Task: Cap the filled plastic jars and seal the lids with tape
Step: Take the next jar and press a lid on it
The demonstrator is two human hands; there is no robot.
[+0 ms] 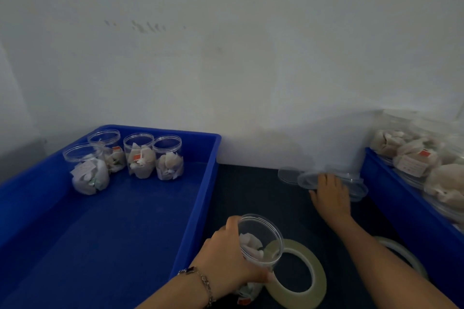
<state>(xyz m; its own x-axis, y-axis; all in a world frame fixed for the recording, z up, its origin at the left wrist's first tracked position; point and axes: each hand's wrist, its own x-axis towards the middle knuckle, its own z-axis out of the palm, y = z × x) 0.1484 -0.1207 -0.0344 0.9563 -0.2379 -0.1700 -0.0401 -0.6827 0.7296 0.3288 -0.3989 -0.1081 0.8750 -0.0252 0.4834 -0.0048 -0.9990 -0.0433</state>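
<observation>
**Clear plastic lids lie under the far-reaching right hand; the open jar waits in the left**

Clear plastic, nearest the camera: the left hand (226, 256) grips an open jar (259, 241), fingers curled round its wall, its mouth tilted up and away. The jar stands upright on the dark work surface (251, 195), just beside a roll of tape (298, 273) lying flat; a second roll (401, 253) shows partly behind the right forearm.

Farther off, the right hand (330, 194) stretches forward, palm down, fingers fairly straight and close together, resting on a stack of lids (351, 180) near the wall. The lids lie ahead and to the right of the jar, so the right hand is clearly the nearer one; I judge a lid must travel back and leftward to meet the jar's mouth.

Farthest left, four uncapped filled jars (140, 155) stand in a blue tray (195, 208).
</observation>
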